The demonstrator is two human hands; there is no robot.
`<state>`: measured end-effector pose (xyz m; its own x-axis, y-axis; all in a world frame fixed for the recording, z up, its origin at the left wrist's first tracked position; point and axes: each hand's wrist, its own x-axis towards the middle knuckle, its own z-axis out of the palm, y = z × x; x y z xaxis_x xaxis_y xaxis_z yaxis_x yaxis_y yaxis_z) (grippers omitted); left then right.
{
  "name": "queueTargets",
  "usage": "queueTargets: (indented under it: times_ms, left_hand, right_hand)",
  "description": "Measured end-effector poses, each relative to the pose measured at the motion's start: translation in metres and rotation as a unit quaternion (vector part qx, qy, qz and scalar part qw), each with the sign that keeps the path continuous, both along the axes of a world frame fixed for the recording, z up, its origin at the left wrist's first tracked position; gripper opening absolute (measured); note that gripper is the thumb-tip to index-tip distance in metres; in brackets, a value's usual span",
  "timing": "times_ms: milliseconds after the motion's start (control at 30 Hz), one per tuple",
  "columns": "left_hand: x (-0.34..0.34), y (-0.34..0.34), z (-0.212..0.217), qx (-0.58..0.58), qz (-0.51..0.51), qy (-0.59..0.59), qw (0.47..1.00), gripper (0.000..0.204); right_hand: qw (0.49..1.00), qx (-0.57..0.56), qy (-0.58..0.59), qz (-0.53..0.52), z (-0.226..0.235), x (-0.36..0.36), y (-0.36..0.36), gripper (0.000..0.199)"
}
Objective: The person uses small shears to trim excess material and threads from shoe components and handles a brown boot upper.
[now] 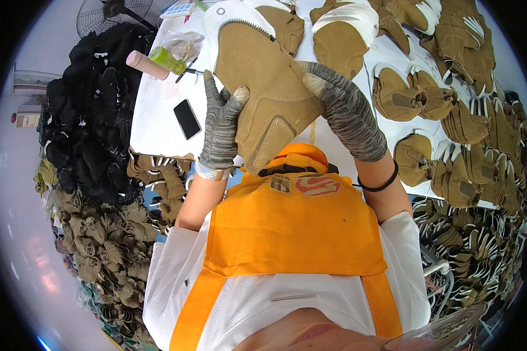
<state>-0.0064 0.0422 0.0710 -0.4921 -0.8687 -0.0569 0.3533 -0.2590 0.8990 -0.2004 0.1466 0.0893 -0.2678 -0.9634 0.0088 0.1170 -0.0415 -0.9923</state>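
A tan suede shoe upper [263, 82] with white stitching is raised over the white table in front of my chest. Its wide end, edged with a dark toothed seam and a white lining, points away from me. My left hand [219, 120], in a grey knitted glove, grips its left edge with the thumb on top. On the opposite edge, my right hand [346, 111] in a matching glove holds it with the thumb pressed on the suede. The fingers beneath the upper are partly hidden.
A black phone [187, 119], a pink bottle [146, 65] and a green bottle [167, 60] occupy the white table [155, 123] at left. More tan uppers [397, 92] stand along its right side. Black uppers [93, 117] and brown pieces [102, 234] are heaped beyond the left edge.
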Motion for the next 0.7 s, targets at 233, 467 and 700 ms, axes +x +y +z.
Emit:
queueTargets:
  times_ms: [233,467,700]
  left_hand:
    - [0.012,-0.002,0.035,-0.671,0.057,-0.284,0.683,0.091]
    - [0.01,-0.001,0.061,-0.674,-0.14,-0.402,0.603,0.114]
    - [0.021,0.021,0.053,-0.536,-0.224,-0.449,0.679,0.09]
  right_hand:
    - [0.998,0.011,0.047,0.041,0.017,0.005,0.002,0.039]
    - [0.984,-0.121,0.1,0.083,-0.007,0.009,0.003,0.031]
    - [0.995,0.008,0.033,0.097,0.001,0.018,0.009,0.025]
